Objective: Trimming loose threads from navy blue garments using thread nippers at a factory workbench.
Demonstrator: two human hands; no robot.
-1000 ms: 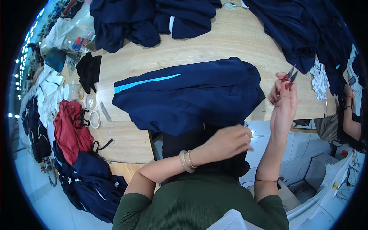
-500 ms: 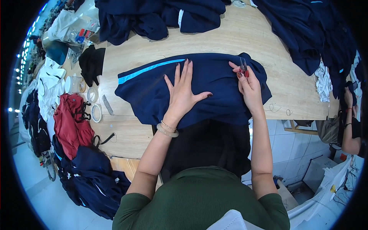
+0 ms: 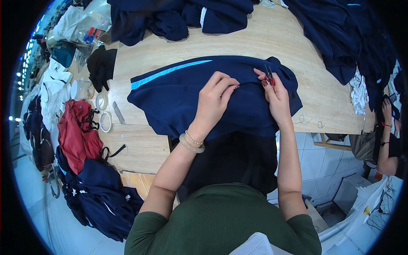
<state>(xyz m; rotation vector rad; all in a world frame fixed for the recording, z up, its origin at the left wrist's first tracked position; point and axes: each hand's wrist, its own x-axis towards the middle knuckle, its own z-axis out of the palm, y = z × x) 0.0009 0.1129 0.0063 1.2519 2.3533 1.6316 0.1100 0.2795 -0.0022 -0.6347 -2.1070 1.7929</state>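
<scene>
A navy garment with a light blue stripe lies spread on the wooden table in front of me. My left hand pinches a fold of its fabric near the middle, fingers bunched together. My right hand rests on the same garment just to the right and holds small red-handled thread snips, their tips pointing up and away from me. The two hands are close together over the cloth.
Piles of navy garments lie along the table's far edge and right side. A black cloth, tape rolls and a red garment sit at the left. More navy clothes lie lower left. Another person's arm shows at the right.
My left hand went from lying flat with spread fingers on the garment to pinching its fabric. My right hand with the snips stayed on the cloth at its right.
</scene>
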